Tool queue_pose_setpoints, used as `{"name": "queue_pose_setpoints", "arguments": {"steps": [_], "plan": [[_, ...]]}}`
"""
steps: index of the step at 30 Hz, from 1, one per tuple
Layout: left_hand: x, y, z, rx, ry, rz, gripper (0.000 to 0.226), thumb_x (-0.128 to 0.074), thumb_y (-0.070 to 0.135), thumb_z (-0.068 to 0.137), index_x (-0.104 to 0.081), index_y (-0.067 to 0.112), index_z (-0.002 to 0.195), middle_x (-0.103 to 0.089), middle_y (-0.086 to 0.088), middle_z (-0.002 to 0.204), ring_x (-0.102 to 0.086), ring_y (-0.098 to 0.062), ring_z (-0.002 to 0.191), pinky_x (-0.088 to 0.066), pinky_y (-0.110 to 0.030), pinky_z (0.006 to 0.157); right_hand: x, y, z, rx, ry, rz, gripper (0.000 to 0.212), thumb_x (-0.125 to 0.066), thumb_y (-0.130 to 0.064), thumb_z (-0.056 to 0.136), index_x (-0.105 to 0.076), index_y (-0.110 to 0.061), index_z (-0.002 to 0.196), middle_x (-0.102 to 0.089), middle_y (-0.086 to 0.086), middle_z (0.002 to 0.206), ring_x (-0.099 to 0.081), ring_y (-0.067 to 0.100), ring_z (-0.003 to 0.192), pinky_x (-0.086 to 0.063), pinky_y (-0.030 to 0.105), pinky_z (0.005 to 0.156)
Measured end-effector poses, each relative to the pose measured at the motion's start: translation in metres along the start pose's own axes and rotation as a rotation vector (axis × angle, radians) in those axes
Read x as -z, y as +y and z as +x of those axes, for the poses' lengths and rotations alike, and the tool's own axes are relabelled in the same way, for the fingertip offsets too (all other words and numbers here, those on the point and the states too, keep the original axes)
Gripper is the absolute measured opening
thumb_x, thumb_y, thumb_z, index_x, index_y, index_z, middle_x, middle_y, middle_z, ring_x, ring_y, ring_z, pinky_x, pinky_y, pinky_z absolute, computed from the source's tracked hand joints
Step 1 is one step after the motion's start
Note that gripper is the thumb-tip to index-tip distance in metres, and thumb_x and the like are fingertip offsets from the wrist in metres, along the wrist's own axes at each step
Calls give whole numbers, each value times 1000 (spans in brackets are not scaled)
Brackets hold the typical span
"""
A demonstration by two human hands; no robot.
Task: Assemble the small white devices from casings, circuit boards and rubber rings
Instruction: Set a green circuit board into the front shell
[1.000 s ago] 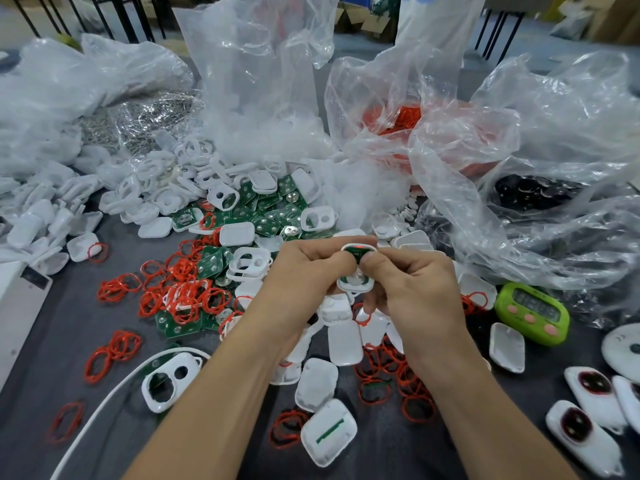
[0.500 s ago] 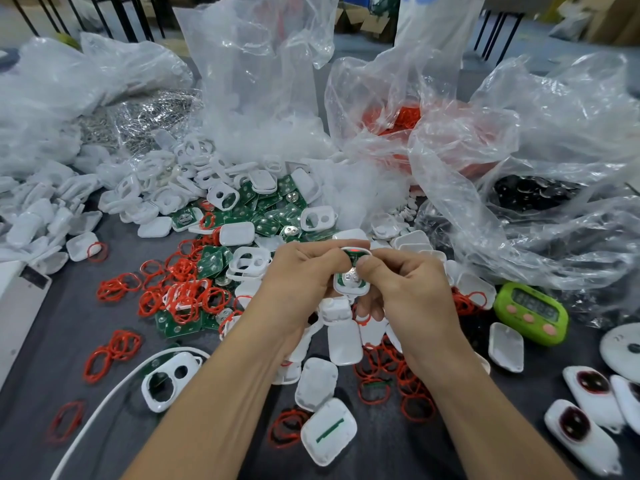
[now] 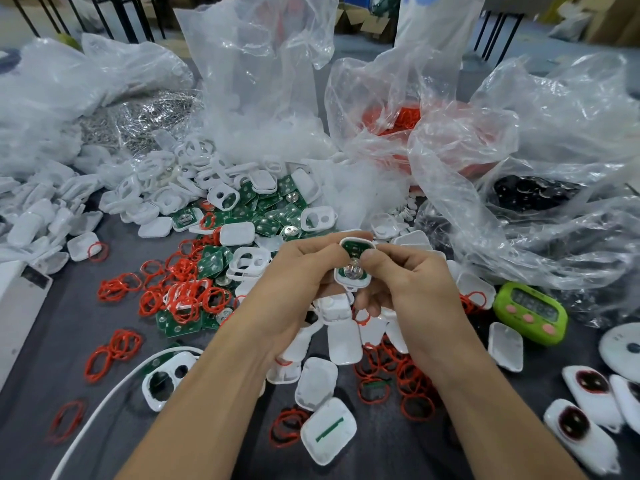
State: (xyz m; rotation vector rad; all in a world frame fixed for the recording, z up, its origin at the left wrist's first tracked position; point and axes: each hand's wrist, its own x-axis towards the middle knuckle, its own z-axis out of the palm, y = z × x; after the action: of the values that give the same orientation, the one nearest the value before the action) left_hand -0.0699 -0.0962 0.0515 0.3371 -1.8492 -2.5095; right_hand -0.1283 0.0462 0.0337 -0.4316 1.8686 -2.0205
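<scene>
We pinch a white casing, its green circuit board inside, between left hand and right hand above heaped parts; bare tabletop shows at near left.

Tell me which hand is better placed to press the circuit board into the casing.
Right, likely. The right hand has its thumb on the circuit board inside the casing, while the left hand pinches the casing's top edge and steadies it.
</scene>
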Motion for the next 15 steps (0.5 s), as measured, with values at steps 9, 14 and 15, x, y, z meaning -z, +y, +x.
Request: {"name": "queue_pose_setpoints", "arguments": {"steps": [9,14,15], "plan": [[3,-5,2,5,21,112,41,-64,14,75,-79,21,113,-74,-11,88,-58,-27,75,-50,-34,78,4,-3,1,-57,-34,24,19,-69,8,90,-81,-8,92,-67,32,71,-57,29,52,-52,29,50],[3,-3,-1,-16,-13,181,44,-63,-6,87,-73,16,125,-74,-10,86,-63,-26,82,-46,-59,106,6,-5,1,-69,-17,37,20,-68,12,88,-79,-4,88,-67,32,70,-58,28,46,-52,29,46],[3,-2,-1,-9,-15,188,44,-61,-9,89,-73,13,125,-73,-9,83,-62,-27,82,-45,-60,106,5,-5,1,-70,-17,38,20,-68,12,88,-79,-4,87,-67,31,68,-58,27,45,-52,29,45]]}}
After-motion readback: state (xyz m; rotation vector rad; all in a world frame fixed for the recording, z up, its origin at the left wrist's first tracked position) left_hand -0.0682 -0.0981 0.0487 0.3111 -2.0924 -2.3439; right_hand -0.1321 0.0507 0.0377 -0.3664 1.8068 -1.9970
